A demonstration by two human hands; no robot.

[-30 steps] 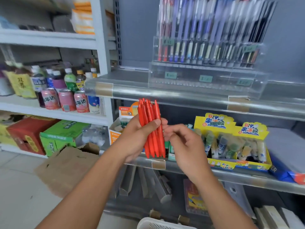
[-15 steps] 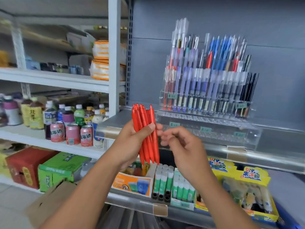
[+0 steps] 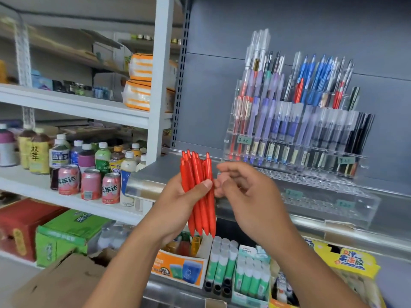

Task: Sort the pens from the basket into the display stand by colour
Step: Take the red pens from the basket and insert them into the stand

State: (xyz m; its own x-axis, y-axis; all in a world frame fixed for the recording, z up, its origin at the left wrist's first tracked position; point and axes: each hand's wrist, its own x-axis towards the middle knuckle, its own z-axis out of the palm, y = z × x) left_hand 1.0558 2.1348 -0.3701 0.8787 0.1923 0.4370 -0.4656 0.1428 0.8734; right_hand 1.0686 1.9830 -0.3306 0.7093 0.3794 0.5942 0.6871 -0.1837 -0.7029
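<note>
My left hand [image 3: 178,203] grips a bundle of several red pens [image 3: 196,172], held upright at chest height in front of the shelf edge. My right hand [image 3: 249,196] is just right of the bundle with its fingers loosely curled. Its fingertips touch the rightmost pen, and no pinch shows. Behind and to the right stands the clear tiered display stand [image 3: 322,196] on the grey shelf. Its upper rows hold red, purple, blue and black pens, and its front rows are bare. The basket is out of view.
A white upright [image 3: 156,85] divides off shelves of drink bottles and pink cans [image 3: 90,184] on the left. Below my hands are glue sticks [image 3: 222,263], an orange box and a yellow display box [image 3: 347,261]. Cardboard boxes lie at the lower left.
The view has tilted up, so the whole display stand now shows and the basket has dropped out of sight. Both hands stay together at the red pens.
</note>
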